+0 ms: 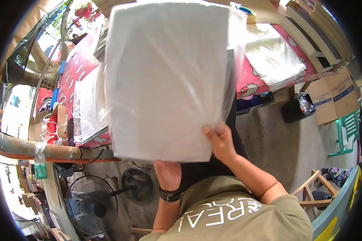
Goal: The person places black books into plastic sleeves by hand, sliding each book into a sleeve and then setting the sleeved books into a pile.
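Observation:
A large white rectangular packet (165, 80) in thin, clear plastic stands raised in front of me, its face creased and shiny. Loose plastic hangs past its right side. My right hand (221, 143) pinches the lower right edge, thumb lying on the front. Under the bottom edge, my left hand (167, 175) supports the packet with the palm up; its fingers pass behind and are hidden. What lies behind the packet on the table cannot be seen.
A pink patterned table (245, 87) carries more white plastic packets (273, 56) at right and a stack (90, 106) at left, plus a tape roll (247, 15). A standing fan (91, 205), metal pipe (56, 152), black bin (295, 110), cardboard box (334, 96) and green chair (346, 130) surround me.

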{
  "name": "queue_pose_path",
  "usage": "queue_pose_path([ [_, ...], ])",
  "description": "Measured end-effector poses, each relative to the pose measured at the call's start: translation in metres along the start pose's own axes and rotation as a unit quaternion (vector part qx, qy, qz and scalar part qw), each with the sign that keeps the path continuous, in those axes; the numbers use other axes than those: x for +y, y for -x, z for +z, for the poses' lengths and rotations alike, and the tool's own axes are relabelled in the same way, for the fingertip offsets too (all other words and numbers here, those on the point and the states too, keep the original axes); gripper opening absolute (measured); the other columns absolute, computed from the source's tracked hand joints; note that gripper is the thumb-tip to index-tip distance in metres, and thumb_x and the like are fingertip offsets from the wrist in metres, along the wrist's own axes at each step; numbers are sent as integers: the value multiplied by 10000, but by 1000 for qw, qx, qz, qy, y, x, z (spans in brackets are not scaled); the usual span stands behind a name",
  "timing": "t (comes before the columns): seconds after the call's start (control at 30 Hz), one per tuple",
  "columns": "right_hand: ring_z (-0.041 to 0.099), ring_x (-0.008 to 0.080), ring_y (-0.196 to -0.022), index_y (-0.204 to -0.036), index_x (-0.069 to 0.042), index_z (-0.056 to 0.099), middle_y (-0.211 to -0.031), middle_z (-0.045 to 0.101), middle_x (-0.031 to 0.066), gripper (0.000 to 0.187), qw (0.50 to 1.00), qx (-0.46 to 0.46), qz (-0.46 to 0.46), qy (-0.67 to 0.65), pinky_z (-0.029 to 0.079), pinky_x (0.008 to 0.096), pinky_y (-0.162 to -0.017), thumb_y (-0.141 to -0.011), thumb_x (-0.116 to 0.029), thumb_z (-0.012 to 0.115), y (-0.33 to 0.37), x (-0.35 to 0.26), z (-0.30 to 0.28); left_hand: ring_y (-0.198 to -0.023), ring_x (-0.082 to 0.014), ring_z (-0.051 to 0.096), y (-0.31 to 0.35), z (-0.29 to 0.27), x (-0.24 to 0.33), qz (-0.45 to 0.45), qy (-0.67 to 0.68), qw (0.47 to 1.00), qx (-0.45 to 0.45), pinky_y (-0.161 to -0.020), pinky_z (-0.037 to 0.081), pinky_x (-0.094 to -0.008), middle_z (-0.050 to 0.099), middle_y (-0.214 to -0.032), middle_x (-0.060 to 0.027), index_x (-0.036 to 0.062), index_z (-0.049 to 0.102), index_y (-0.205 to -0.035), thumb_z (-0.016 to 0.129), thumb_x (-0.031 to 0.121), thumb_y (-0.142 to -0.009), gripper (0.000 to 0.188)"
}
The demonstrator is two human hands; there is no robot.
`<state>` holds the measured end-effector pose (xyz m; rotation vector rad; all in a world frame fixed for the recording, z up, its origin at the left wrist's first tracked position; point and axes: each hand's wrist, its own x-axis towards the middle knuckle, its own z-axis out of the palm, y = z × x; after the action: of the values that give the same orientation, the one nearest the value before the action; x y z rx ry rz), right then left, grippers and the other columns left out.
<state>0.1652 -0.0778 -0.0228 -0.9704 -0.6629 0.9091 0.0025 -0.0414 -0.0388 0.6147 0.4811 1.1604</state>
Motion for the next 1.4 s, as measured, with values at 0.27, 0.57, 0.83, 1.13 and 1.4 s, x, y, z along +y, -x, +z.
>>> queue_pose_path([
  [0.27, 527, 101, -834, -1053, -27, 472, -904, 579, 76, 290, 953, -246, 116, 132, 427, 244, -750, -792, -83, 586, 13, 1, 22, -983, -217, 491, -36, 2, 86, 78, -113, 960, 245, -843, 409, -353, 502, -1075, -99, -30, 428, -1136, 548, 281, -822, 458],
  [0.57, 546, 94, -814, -968, -25, 524, -845, 574, 37, 166, 948, -225, 179, 137, 441, 233, -710, -825, -102, 554, 16, 10, -17, -905, -293, 537, -120, -117, 147, 183, -140, 912, 339, -798, 446, -397, 523, -1017, -187, -143, 440, -1043, 537, 210, -811, 434],
  [0.83, 552, 113, -778, -941, 12, 533, -824, 580, 65, 166, 961, -128, 220, 104, 444, 241, -694, -822, -102, 547, 22, 8, -52, -925, -290, 535, -134, -129, 133, 239, -203, 872, 376, -797, 444, -398, 516, -1054, -189, -135, 454, -1041, 522, 182, -789, 410],
  [1.13, 549, 95, -732, -924, -6, 547, -804, 593, 53, 143, 956, -141, 203, 160, 440, 224, -663, -817, -100, 557, 15, 19, -52, -722, -320, 571, -100, -84, 201, 467, -721, 389, 334, -638, 455, -376, 567, -867, -230, -66, 494, -993, 535, 76, -815, 231],
  [1.4, 577, 152, -738, -914, -17, 559, -802, 607, 99, 137, 928, -194, 138, 288, 448, 264, -649, -800, -93, 557, 15, 8, -46, -809, -292, 498, -138, -143, 191, 371, -834, 373, 167, -743, 391, -380, 513, -814, -123, 18, 572, -802, 508, 44, -655, 163],
])
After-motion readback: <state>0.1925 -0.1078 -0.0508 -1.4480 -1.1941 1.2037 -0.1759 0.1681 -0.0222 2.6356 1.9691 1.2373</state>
